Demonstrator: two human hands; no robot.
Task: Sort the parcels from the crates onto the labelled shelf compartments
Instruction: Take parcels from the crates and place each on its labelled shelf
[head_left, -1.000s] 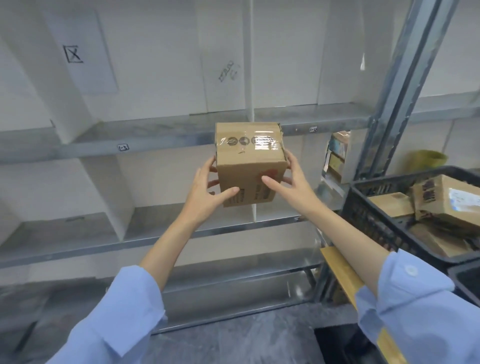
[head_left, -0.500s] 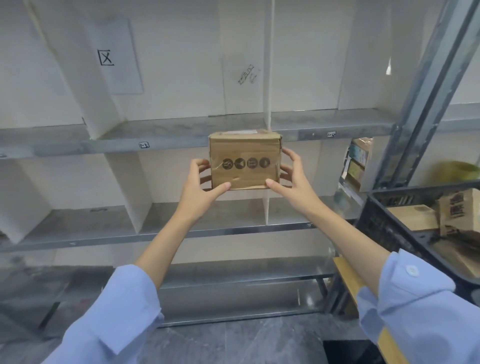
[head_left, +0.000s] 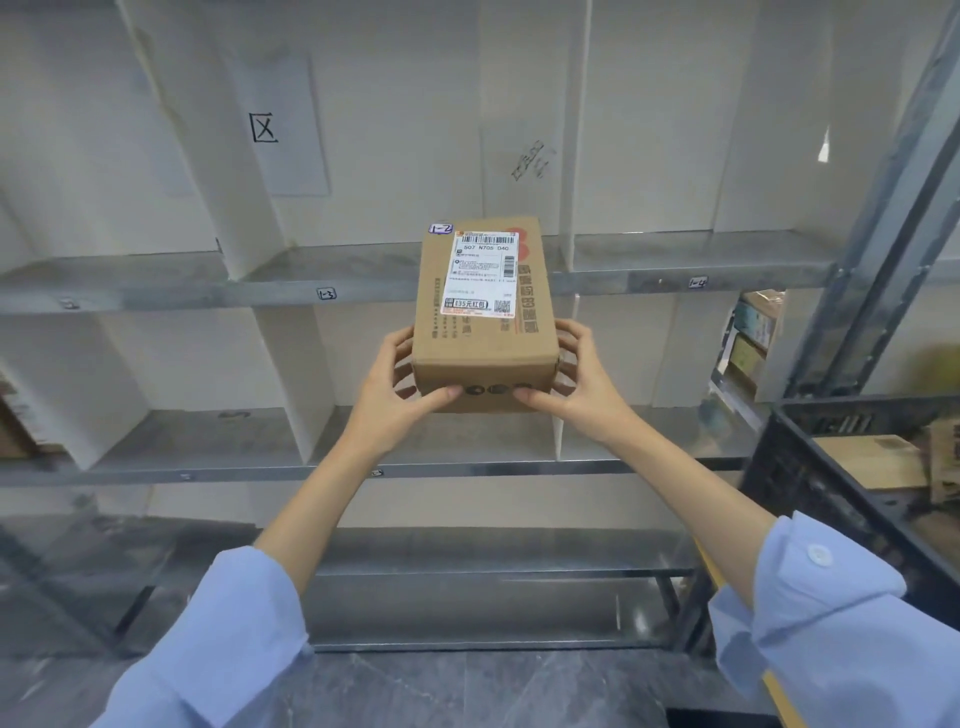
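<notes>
Far left: shelf edge tag (head_left: 67, 303), too blurred to read; compartment above it looks bare. Next tag rightward on same shelf edge reads 1-3 (head_left: 326, 294). Left hand (head_left: 387, 402) gripping left side of cardboard parcel (head_left: 485, 325), fingers wrapped round the side, thumb across the near face. Parcel held up in mid-air, well in front of the shelving, top face tilted toward camera. Small handwritten sticker (head_left: 441, 228) at far-left corner of top face reads 1-2; printed shipping label (head_left: 484, 274) beside it. Right hand (head_left: 587, 387) gripping right side likewise. Further right, shelf tag 1-4 (head_left: 698, 282). Near right: black crate (head_left: 810, 467) with more parcels inside.

Step in hand, by judgement: label read, destination being matched. Next move calls for shifting left past 1-3, presumably to the unread tag, confirming it reads 1-2, then sliding parcel in flat.
</notes>
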